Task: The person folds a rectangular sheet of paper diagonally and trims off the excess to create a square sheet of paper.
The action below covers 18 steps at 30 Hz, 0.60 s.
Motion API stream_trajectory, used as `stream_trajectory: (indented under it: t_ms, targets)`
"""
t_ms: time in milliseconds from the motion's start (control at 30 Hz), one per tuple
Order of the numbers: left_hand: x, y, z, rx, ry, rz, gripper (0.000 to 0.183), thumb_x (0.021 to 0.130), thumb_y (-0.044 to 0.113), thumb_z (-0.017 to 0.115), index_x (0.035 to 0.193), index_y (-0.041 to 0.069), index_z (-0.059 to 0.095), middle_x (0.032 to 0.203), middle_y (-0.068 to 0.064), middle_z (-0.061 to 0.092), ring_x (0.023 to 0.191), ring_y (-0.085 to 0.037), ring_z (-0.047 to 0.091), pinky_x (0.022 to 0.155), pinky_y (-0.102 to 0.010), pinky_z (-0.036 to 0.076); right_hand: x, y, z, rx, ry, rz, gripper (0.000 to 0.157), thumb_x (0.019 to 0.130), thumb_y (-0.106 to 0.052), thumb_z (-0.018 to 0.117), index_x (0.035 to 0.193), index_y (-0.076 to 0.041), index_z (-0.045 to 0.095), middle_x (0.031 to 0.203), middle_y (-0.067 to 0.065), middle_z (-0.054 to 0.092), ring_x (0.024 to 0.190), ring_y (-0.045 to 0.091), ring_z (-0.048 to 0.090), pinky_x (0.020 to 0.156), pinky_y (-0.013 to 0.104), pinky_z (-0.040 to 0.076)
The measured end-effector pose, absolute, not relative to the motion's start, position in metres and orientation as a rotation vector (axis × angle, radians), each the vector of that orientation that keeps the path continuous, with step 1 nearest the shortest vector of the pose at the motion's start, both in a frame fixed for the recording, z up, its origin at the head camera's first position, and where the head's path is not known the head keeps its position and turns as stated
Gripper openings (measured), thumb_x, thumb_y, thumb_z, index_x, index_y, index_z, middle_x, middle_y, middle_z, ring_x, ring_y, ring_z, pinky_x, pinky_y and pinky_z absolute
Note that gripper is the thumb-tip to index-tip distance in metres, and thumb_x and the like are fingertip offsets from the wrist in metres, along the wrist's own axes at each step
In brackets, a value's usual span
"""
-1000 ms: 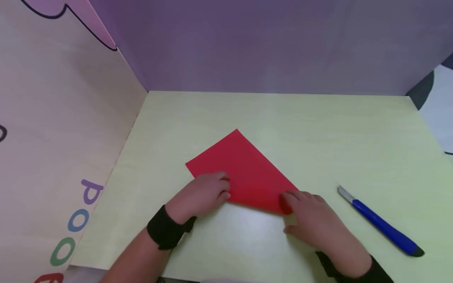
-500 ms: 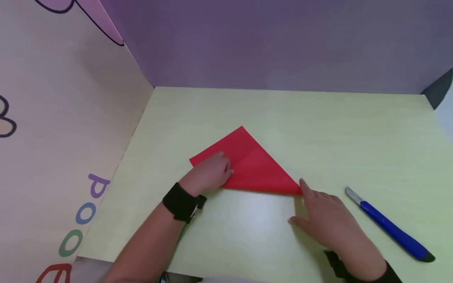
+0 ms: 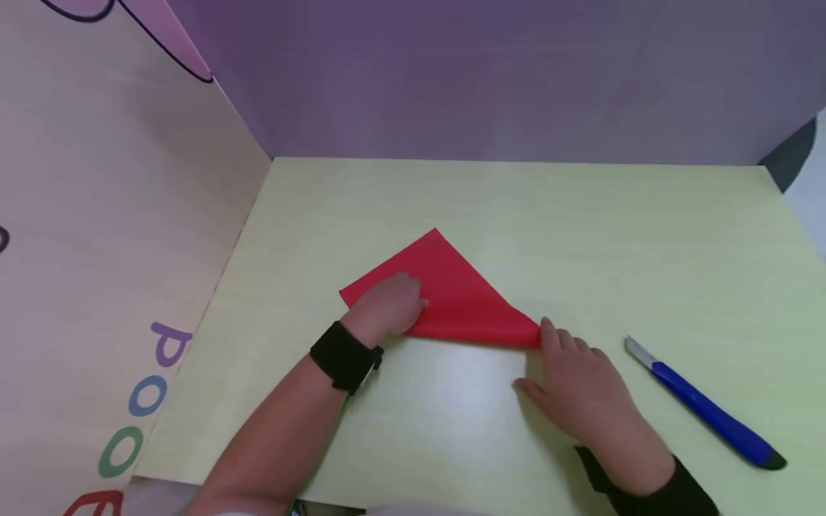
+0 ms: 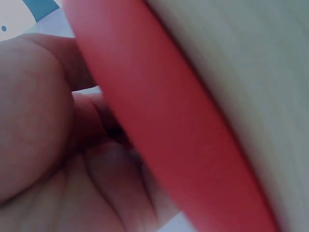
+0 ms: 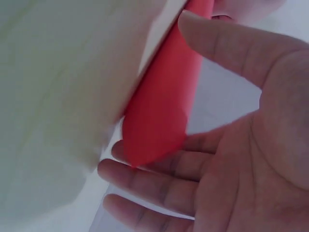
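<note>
A folded sheet of red paper (image 3: pixel 474 308) lies on the table in the head view, a corner pointing away and its near edge rounded in a soft fold. My left hand (image 3: pixel 389 301) is over its left part, fingers curled down and holding the paper; the fingertips are partly hidden. In the left wrist view the rounded fold (image 4: pixel 159 116) crosses in front of the thumb and fingers. My right hand (image 3: pixel 584 387) touches the paper's right tip with extended fingers, thumb spread away on the near side. The right wrist view shows the pointed tip (image 5: pixel 154 130) against those fingers.
A blue-handled craft knife (image 3: pixel 710 416) lies right of my right hand, its blade pointing away and left. A purple panel (image 3: pixel 503 86) stands along the pale table's (image 3: pixel 581 229) far edge, and a white panel with coloured letters (image 3: pixel 129 215) at its left.
The paper's near edge has moved away from me as it folds over. My left hand has moved forward; my right hand has shifted from over the right corner to its tip.
</note>
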<state>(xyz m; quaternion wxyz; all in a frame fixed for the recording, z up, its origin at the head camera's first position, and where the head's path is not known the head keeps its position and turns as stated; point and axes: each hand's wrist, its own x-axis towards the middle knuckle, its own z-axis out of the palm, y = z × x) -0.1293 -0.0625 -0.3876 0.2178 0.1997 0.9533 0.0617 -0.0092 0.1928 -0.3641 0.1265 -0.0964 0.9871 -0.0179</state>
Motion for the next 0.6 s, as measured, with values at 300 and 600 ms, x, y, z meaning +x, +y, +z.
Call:
stream_trajectory:
  t_ms: [300, 600]
  targets:
    - [-0.122, -0.063, -0.381, 0.518, 2.661, 0.149, 0.034, 0.088, 0.036, 0.061, 0.103, 0.005, 0.053, 0.088, -0.006, 0.052, 0.082, -0.017, 0.05, 0.073, -0.028, 0.048, -0.012, 0.174, -0.361, -0.41, 2.909, -0.054, 0.101, 0.07, -0.051, 0.075, 0.145, -0.003, 0.026, 0.143, 0.024, 0.036, 0.125, 0.044, 0.039, 0.092, 0.061, 0.046]
    - [-0.121, -0.055, -0.382, 0.473, 2.627, 0.154, 0.037, 0.089, 0.035, 0.059, 0.109, 0.004, 0.054, 0.094, -0.007, 0.053, 0.088, -0.018, 0.049, 0.08, -0.03, 0.048, -0.002, 0.163, -0.369, -0.494, 2.8, -0.003, 0.093, 0.073, -0.054, 0.071, 0.144, -0.006, 0.034, 0.146, 0.02, 0.039, 0.133, 0.044, 0.032, 0.097, 0.064, 0.039]
